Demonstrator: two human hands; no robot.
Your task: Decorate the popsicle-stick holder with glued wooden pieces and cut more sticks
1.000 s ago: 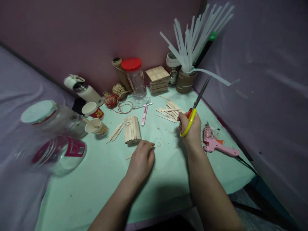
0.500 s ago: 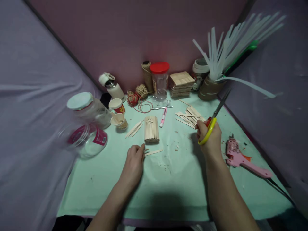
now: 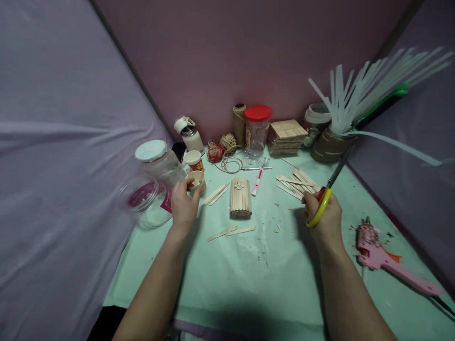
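My left hand (image 3: 183, 203) is at a small paper cup (image 3: 199, 183), its fingers at the rim and its thumb low on the near side. The far fingers are partly hidden. In my right hand (image 3: 325, 215) is a pair of scissors (image 3: 323, 208) with yellow and red handles, its blades pointing up and away. Beside that hand lies a pile of wooden craft sticks (image 3: 296, 182). Between my hands stands a small craft-stick piece (image 3: 241, 199) with a flower shape on its front. Two loose sticks (image 3: 241, 231) lie before it, and several cut sticks (image 3: 216, 195) lie to its left.
A pink glue gun (image 3: 384, 260) lies at the right. A pink utility knife (image 3: 258, 182) lies behind the middle. Jars, twine balls (image 3: 228, 143), a red-lidded jar (image 3: 256, 135), stacked sticks (image 3: 287, 137) and a pot (image 3: 330, 147) of white glue sticks line the back.
My left hand has moved from the loose sticks up and left to the paper cup. Another stick now shows where it was. My right hand still holds the scissors; the view has shifted.
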